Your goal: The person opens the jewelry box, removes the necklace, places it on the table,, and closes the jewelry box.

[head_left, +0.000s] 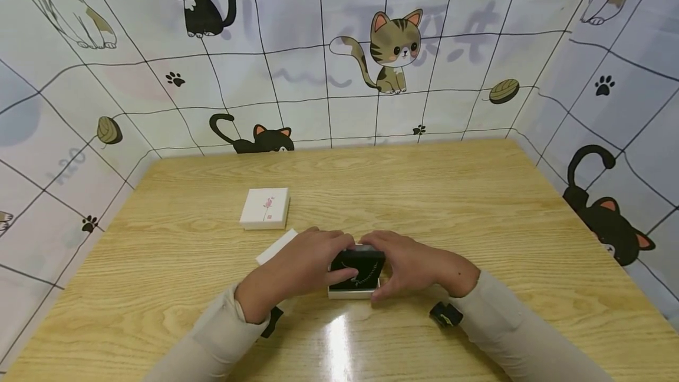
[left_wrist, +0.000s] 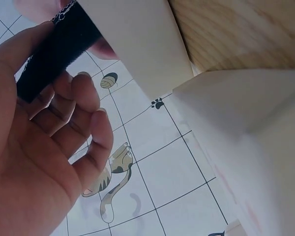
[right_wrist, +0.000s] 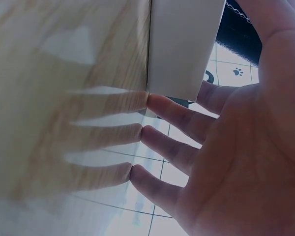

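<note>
The right hand fills the right side of the view, palm toward the camera, its fingers reaching left and spread apart. Three fingertips meet the glossy tabletop, each touching its own blurred reflection. The uppermost of these also meets the lower corner of a white box, whose plain side comes down from the top edge; another finger is partly hidden behind it. Beyond the box, by the base of the thumb, shows a black insert carrying a silver chain. A white backdrop with dark lines and a paw print lies behind
</note>
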{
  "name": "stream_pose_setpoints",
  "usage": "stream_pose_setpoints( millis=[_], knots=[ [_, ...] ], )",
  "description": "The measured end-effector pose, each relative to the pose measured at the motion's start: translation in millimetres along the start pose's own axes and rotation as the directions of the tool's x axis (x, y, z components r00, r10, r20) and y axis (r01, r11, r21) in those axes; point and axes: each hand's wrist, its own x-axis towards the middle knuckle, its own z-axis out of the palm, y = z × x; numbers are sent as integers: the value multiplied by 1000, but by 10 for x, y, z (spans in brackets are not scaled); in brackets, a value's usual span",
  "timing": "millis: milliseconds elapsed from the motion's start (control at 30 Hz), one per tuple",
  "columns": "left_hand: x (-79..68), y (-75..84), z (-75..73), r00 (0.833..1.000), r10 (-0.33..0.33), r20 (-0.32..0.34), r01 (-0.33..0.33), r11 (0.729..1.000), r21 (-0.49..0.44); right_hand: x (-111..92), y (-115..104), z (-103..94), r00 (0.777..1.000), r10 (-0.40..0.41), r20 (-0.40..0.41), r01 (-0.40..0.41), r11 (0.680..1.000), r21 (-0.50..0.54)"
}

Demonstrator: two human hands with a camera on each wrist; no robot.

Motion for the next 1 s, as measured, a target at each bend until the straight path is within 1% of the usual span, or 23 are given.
stream_pose_setpoints(
  millis=[233,367,467,633,733,867,933,1000],
  knots=[
    [8,9,5,999,18,-34,-17,999,34,-17,-5,-10,999,34,10,-34,999,2],
    [9,15,13,996,45,-73,-41,998,56,-21,-10,-11,998,55,14,-55,998,12],
    [9,22,11,995,54,-84,-52,998,29,-23,-12,-11,998,60,17,-60,998,15],
    [11,21,-8,998,33,-44,-37,996,-86,-26,-19,-19,999,51,14,-51,999,8],
    [16,3,-19,999,44,-19,-46,989,-143,-22,-16,-22,1000,28,2,-28,1000,2],
    [3,-37,-25,998,56,28,-49,975,-219,-22,-19,-20,1000,30,1,-30,999,18],
    [-7,-58,-24,997,44,57,-27,963,-266,-24,-21,-17,999,40,4,-40,999,24],
    [-14,-76,-26,996,18,86,9,953,-304,-27,-23,-15,999,51,5,-51,998,29]
  ],
)
